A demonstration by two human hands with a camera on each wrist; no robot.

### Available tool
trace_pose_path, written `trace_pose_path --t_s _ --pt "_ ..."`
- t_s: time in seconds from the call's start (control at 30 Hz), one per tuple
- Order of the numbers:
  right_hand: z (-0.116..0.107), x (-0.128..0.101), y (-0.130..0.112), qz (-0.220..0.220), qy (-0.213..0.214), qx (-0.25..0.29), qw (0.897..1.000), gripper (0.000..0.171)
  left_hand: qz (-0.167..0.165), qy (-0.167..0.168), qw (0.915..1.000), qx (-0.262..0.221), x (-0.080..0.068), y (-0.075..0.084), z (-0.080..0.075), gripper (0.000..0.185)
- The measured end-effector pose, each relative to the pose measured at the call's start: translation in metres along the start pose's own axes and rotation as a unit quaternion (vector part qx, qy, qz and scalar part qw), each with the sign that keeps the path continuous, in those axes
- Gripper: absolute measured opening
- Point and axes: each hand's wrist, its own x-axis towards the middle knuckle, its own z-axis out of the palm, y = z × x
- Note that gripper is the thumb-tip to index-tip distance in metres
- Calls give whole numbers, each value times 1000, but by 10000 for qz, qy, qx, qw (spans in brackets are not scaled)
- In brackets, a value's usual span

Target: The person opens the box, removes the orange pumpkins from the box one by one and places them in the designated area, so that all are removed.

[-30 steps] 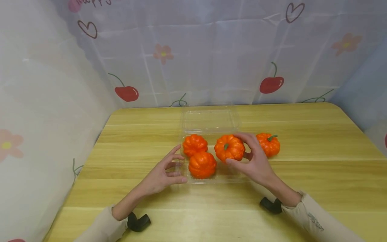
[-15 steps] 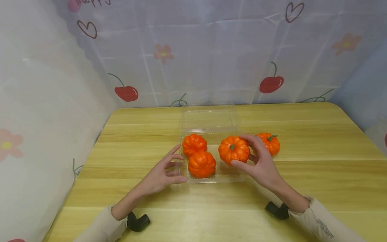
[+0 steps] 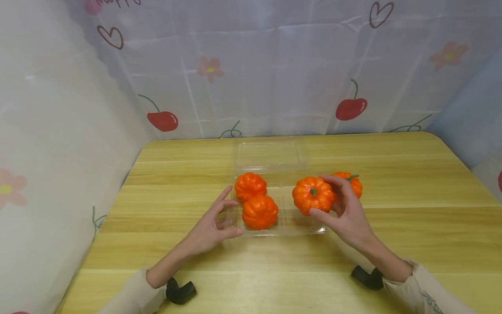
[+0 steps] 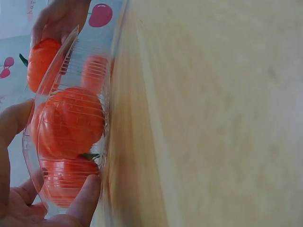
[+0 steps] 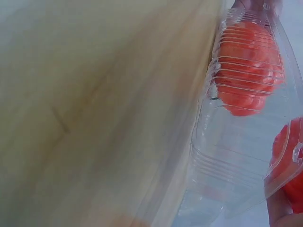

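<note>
Rightward we carry a pumpkin [image 3: 312,195] gripped in our right hand [image 3: 345,213], left hand [image 3: 211,226] open, steadying the tray [image 3: 298,224].

Left hand [image 3: 209,226] fingers spread straight (thumb forward); right hand [image 3: 345,209] raised, fingers curled in a grip.

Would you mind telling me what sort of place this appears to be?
Probably a small staged tabletop booth: a wooden table enclosed by a cherry-and-flower printed curtain, with toy-like orange pumpkins in a clear plastic clamshell box.
</note>
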Motion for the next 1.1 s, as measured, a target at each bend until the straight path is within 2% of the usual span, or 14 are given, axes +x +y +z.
trace_pose_path --t_s 0.17,0.4,0.47,0.8,1.1 --pt "-2 -2 -1 101 77 -59 9999 68 -114 65 9999 27 1 1 -1 63" --pt "-6 -5 -5 242 31 -849 9961 69 -138 119 9998 106 1 5 0 61" --pt "-7 -5 -5 231 18 -913 9955 67 -154 119 9997 138 1 5 0 61" --pt "-12 -10 -6 136 89 -803 9966 66 -195 43 9996 178 3 4 -1 59" --pt "-18 -17 -8 30 122 -431 9990 67 -201 14 9997 121 2 4 -1 57"
